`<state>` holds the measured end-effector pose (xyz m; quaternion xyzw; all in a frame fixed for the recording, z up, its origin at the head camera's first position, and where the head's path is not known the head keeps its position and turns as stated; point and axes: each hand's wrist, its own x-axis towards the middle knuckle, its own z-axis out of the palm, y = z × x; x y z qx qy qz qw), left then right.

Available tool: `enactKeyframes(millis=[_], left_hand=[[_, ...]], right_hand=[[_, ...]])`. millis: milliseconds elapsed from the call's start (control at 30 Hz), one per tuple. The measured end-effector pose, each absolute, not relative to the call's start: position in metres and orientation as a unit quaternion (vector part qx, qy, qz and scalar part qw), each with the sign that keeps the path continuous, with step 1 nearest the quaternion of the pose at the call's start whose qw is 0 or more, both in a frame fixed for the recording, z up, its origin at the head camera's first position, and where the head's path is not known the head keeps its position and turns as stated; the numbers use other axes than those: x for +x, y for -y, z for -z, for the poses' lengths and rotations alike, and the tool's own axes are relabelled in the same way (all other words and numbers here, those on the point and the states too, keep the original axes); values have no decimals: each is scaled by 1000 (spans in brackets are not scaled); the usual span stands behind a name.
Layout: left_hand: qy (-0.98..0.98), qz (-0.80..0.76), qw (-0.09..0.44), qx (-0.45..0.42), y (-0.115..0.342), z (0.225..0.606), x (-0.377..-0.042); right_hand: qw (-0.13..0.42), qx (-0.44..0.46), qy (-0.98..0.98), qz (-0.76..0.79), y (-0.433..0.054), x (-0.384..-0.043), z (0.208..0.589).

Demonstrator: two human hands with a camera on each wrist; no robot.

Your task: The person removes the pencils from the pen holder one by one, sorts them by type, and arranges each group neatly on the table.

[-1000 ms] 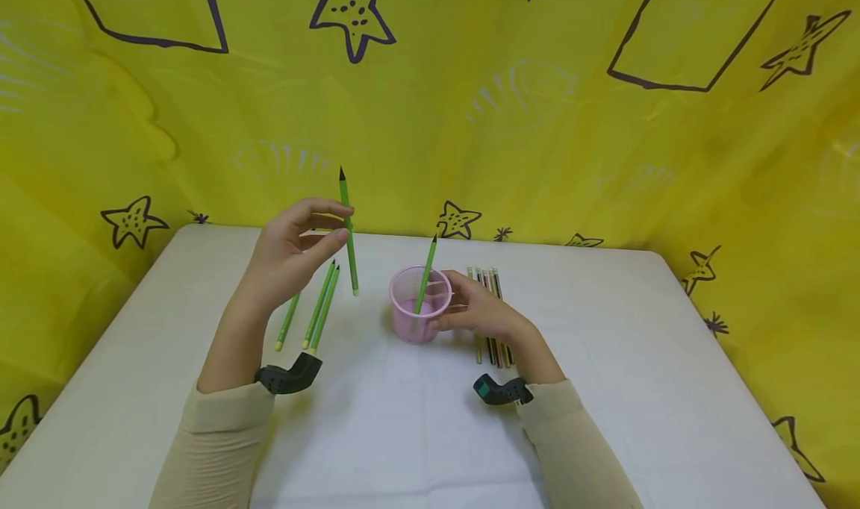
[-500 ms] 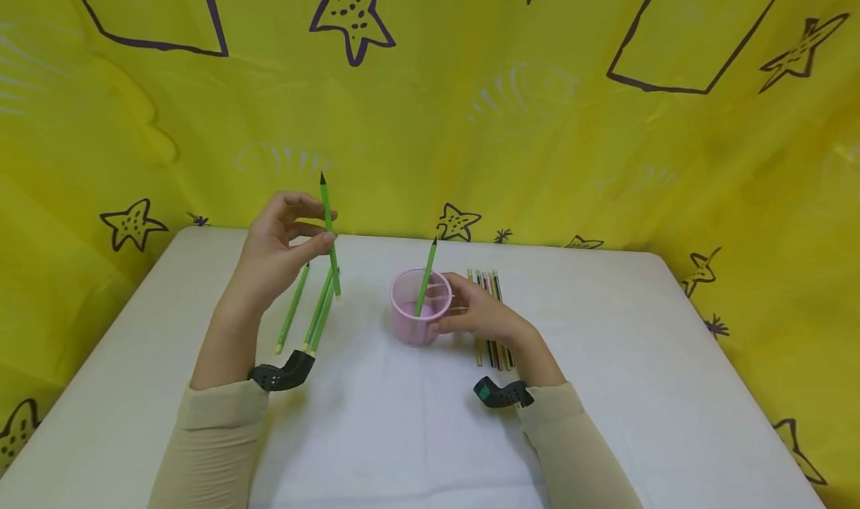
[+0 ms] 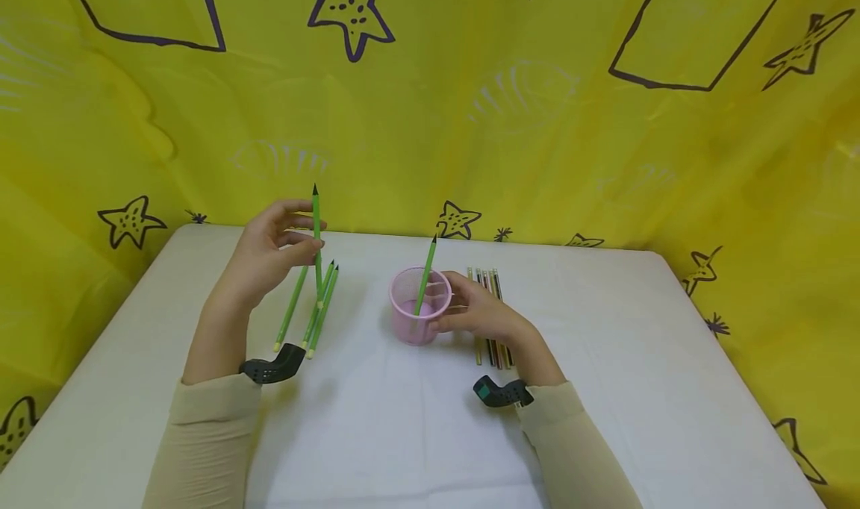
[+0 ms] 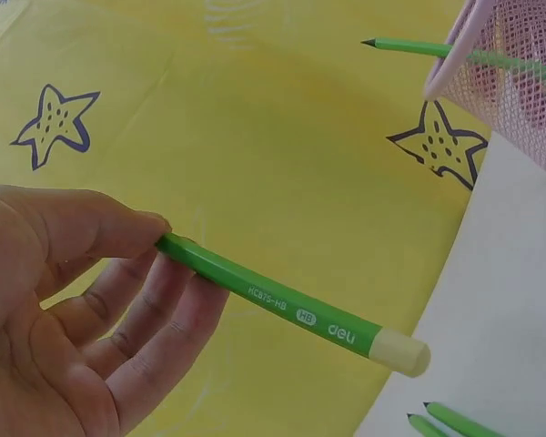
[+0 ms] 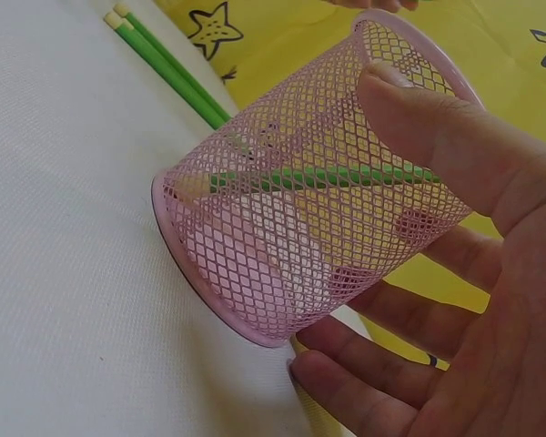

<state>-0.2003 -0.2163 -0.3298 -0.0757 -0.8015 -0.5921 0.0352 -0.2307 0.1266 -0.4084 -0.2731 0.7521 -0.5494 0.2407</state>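
Observation:
My left hand (image 3: 265,251) pinches a green pencil (image 4: 282,296) between thumb and fingers, upright with its dark tip up and its cream end down, over the left part of the table. In the left wrist view "deli" and "HB" show on its barrel. A pink mesh pencil cup (image 3: 413,331) stands mid-table, gripped at its right side by my right hand (image 3: 480,311), thumb near the rim and fingers around the far side. Inside the cup leans another green pencil (image 5: 300,178), tip up above the rim. Beneath the left hand lie 3 more green pencils (image 3: 291,311).
To the right of the cup, partly behind the right hand, several pencils in mixed colours (image 3: 497,285) lie side by side. A white cloth covers the table (image 3: 376,434). Yellow patterned fabric (image 3: 416,136) hangs behind and around it.
My left hand has moved left with its green pencil, away from the cup and over the pencils lying there, and lowered slightly. The right hand and cup stay put.

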Motion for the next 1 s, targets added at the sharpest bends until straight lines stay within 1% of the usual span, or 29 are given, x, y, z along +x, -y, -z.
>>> enactKeyframes(millis=[367, 733, 1000], left_hand=[[848, 528, -9, -51, 225, 341, -207], [853, 517, -55, -29, 230, 347, -211], [859, 504, -81, -30, 234, 355, -214]], right_hand=[[243, -270, -753, 548, -128, -232, 408], [243, -274, -751, 550, -128, -233, 408], [242, -274, -748, 554, -128, -232, 408]])
